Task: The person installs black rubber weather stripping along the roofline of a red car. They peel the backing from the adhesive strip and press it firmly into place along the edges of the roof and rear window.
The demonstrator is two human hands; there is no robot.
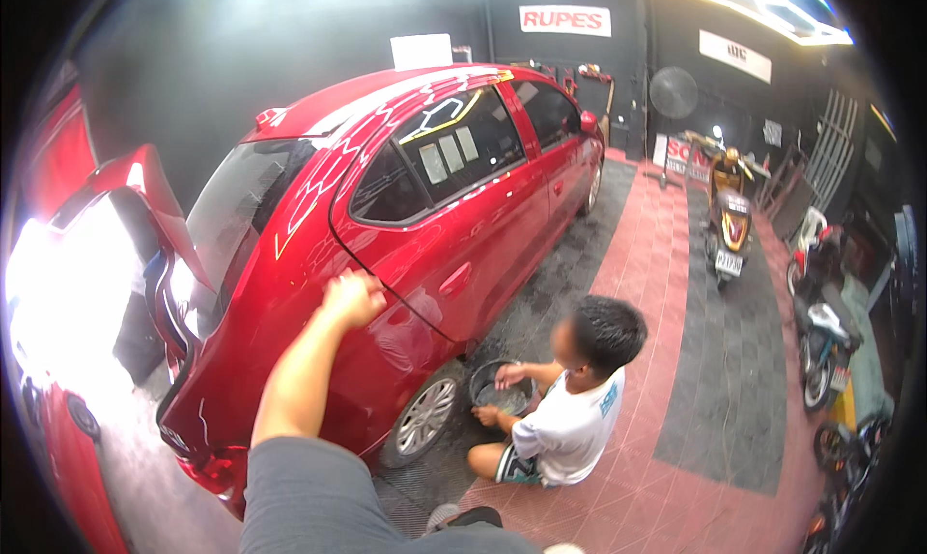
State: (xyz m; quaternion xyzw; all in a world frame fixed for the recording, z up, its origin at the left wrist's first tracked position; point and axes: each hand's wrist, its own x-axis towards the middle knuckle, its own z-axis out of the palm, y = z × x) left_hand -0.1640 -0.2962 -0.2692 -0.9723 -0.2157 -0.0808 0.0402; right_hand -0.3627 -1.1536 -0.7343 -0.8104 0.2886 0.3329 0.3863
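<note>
My left hand reaches out in front of me over the rear side of a red car. Its fingers look curled closed, but blur hides what they hold, if anything. It appears beside the dark gap at the back edge of the rear door; whether it touches the paint I cannot tell. A dark grey sleeve covers my upper arm. No part of my right hand shows.
A person in a white shirt sits low by the rear wheel, hands at a dark bucket. The open trunk lid stands at left. Motorcycles and a fan stand right. Red and grey tiles cover the floor.
</note>
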